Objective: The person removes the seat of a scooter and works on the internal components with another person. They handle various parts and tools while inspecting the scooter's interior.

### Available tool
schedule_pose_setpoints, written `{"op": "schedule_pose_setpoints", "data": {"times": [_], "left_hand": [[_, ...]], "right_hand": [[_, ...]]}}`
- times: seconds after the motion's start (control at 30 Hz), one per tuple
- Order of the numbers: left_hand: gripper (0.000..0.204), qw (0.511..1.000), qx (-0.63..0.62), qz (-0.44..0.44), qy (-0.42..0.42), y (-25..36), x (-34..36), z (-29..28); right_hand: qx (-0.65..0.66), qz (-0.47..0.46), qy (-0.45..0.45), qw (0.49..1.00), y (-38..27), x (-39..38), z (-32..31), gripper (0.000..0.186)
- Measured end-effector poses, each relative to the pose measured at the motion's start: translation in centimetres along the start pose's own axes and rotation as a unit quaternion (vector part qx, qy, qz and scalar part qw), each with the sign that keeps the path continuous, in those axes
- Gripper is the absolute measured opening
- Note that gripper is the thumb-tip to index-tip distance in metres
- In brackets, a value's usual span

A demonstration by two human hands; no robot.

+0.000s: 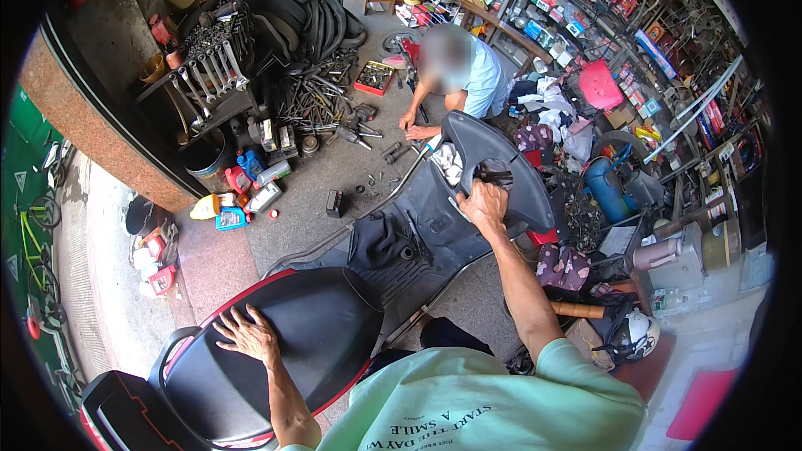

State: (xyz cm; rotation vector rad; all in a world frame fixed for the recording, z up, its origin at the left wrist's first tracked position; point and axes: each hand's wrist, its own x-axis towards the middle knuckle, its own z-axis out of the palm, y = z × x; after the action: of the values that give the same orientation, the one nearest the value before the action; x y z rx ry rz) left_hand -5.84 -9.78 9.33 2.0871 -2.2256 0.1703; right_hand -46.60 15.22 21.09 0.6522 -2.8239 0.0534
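Note:
My left hand (251, 336) lies flat with spread fingers on the black seat (313, 347) of a red and black scooter. My right arm reaches forward, and my right hand (483, 203) is closed on the scooter's grey front panel (528, 194), at the rim of an opening; its fingertips are partly hidden. White cloth (448, 165) is stuffed in a pocket on the panel's left. A black cloth or bag (380, 242) rests on the footboard (401, 280), with a thin tool beside it.
Ahead, another person (484, 75) crouches by the scooter's front, hands low. Loose tools (313, 100) and a red parts tray (373, 78) cover the floor. Oil bottles (234, 217) and a small black battery-like box (335, 204) stand left. Crowded shelves (585, 42) and a helmet (639, 334) are right.

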Motion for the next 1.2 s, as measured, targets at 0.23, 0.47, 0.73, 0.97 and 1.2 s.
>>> {"op": "schedule_pose_setpoints", "data": {"times": [0.23,0.47,0.73,0.97,1.2], "left_hand": [[0.053,1.0,-0.009,0.001,0.001,-0.02,0.02,-0.01],[0.053,1.0,-0.017,-0.011,-0.016,0.1,0.06,-0.26],[0.051,0.999,-0.033,-0.008,-0.015,0.05,0.04,-0.26],[0.051,1.0,-0.024,-0.001,-0.001,-0.14,0.02,0.19],[0.051,1.0,-0.021,0.003,0.001,-0.27,0.06,0.44]], "right_hand": [[0.002,-0.005,-0.008,1.0,0.22,0.05,0.26,0.036],[0.001,-0.007,-0.008,1.0,0.25,0.06,0.31,0.036],[-0.004,-0.003,-0.009,1.0,0.11,0.09,0.22,0.035],[0.002,-0.009,0.003,1.0,0.3,0.09,0.53,0.036],[-0.007,-0.008,0.007,1.0,0.08,-0.03,0.21,0.033]]}}
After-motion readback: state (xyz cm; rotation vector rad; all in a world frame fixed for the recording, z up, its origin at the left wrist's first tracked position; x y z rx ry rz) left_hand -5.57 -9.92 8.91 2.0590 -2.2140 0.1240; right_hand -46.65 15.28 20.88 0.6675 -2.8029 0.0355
